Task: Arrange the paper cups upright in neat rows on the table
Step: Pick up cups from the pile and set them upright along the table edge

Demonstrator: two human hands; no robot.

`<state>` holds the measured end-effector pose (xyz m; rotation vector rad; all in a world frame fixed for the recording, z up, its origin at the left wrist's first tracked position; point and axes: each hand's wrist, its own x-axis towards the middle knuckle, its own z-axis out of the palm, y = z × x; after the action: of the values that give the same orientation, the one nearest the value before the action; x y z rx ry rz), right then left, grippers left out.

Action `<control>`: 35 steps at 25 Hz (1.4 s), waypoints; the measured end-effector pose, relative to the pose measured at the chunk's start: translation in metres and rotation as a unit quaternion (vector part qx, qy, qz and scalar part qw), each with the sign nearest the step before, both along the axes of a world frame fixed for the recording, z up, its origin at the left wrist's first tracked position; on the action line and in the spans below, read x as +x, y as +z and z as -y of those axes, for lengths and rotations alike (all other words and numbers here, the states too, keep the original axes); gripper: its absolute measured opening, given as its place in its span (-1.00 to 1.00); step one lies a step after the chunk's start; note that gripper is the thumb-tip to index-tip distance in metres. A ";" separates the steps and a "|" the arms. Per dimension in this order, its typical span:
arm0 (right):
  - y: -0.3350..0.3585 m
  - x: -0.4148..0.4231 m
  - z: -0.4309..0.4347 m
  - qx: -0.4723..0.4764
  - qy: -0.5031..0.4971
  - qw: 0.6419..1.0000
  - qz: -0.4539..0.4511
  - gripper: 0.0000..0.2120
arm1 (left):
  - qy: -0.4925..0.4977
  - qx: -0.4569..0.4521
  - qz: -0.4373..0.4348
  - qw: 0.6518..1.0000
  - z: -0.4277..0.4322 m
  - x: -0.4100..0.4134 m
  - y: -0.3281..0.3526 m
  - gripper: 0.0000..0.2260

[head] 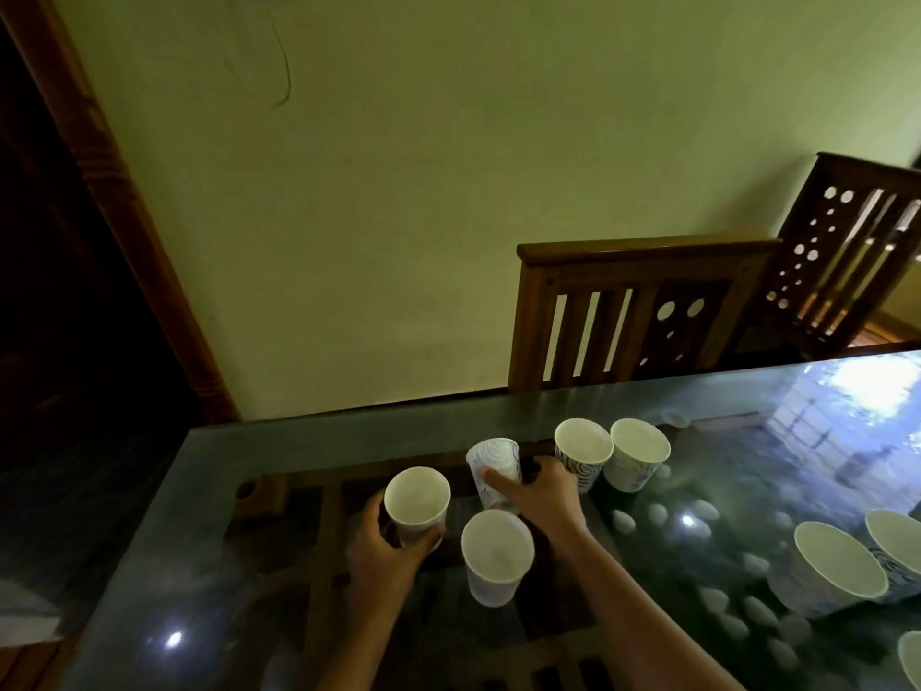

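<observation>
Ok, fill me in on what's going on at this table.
A person is sorting paper cups on the glass table. The left hand grips an upright cup; the right hand holds a patterned cup that looks bottom-up. A front cup stands upright between the arms, two back cups stand side by side, and more right cups wait.

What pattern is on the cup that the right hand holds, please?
The cup in the right hand is white with bluish swirls; the head view shows it.
</observation>
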<state>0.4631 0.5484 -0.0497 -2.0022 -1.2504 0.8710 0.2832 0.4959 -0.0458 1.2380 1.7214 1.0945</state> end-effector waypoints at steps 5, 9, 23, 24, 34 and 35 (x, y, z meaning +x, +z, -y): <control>-0.005 -0.002 -0.008 0.003 0.038 0.999 -0.001 -0.30 | 0.007 0.020 0.011 1.000 -0.013 0.001 -0.013 -0.34; -0.007 0.009 0.001 0.046 0.047 0.996 -0.053 -0.40 | 0.003 0.020 0.013 1.000 -0.010 0.000 -0.014 -0.36; 0.005 0.034 0.152 0.115 -0.019 0.987 -0.112 -0.24 | -0.010 0.005 0.003 1.000 0.122 -0.006 0.007 -0.39; 0.005 0.035 0.171 0.114 -0.023 0.988 -0.105 -0.25 | -0.019 0.000 -0.001 1.000 0.138 -0.001 0.009 -0.39; 0.019 0.105 0.360 0.166 -0.133 0.973 -0.088 -0.40 | -0.177 0.006 -0.015 0.984 0.242 0.117 0.020 -0.33; 0.019 0.118 0.376 0.172 -0.153 0.969 -0.085 -0.40 | -0.195 0.006 -0.008 0.981 0.249 0.134 0.021 -0.33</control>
<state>0.5812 0.1728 -0.0302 -1.7406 -0.8953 0.6116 0.4174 0.2469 -0.0246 1.5159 1.4032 0.8608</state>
